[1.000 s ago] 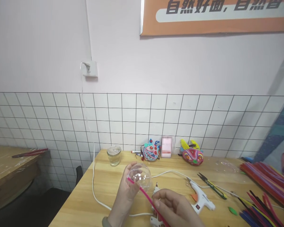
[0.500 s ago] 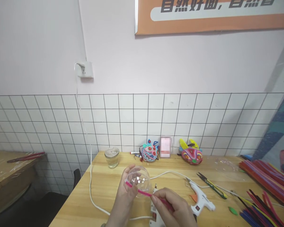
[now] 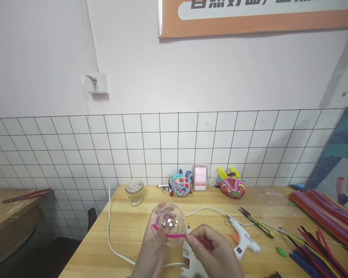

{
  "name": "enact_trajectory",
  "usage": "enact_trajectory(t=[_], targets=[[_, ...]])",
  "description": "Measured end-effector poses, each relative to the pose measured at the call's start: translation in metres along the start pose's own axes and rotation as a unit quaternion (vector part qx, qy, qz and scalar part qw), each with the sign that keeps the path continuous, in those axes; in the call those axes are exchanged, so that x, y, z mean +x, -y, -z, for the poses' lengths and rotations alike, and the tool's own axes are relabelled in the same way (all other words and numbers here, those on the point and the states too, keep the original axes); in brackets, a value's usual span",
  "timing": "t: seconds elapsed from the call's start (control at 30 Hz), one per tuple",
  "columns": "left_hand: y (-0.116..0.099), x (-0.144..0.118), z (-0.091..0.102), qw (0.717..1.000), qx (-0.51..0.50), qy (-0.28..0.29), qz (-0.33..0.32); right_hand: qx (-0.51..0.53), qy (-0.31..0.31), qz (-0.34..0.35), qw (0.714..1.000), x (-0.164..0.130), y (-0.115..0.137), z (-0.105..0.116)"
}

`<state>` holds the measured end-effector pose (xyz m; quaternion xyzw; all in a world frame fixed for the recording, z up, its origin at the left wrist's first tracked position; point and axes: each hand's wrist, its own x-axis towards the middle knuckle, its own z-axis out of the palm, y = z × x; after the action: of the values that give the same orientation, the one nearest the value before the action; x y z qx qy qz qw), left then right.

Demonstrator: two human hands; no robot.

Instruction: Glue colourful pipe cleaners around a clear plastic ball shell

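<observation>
Left hand (image 3: 152,247) cupping clear ball (image 3: 171,224), right hand (image 3: 213,253) fingers pinching pink pipe cleaner (image 3: 174,234), now lying flatter across ball

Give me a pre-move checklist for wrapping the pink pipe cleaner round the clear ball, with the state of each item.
1. Left hand cups the clear ball: ok.
2. Right hand pinches the pink pipe cleaner: ok.
3. Pipe cleaner lies across the ball's front: ok.
4. Pipe cleaner's far end fixed to the ball: cannot tell.
5. Glue gun lies apart from both hands: ok.
6. Second glue gun lies right under the hands, nozzle beside the ball: not ok.
</observation>
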<state>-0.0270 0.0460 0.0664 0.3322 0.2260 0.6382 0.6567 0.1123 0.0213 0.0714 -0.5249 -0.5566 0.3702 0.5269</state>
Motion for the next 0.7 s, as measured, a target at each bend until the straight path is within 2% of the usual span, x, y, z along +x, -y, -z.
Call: enact_trajectory(t=[0.2, 0.7], targets=[[0.0, -0.001, -0.004, 1.0, -0.007, -0.008, 0.008, 0.06, 0.013, -0.03, 0.998, 0.001, 0.007, 0.002], [0.003, -0.003, -0.008, 0.999, -0.017, -0.027, 0.029, 0.078, 0.063, -0.066, 0.993, 0.012, -0.002, 0.009]])
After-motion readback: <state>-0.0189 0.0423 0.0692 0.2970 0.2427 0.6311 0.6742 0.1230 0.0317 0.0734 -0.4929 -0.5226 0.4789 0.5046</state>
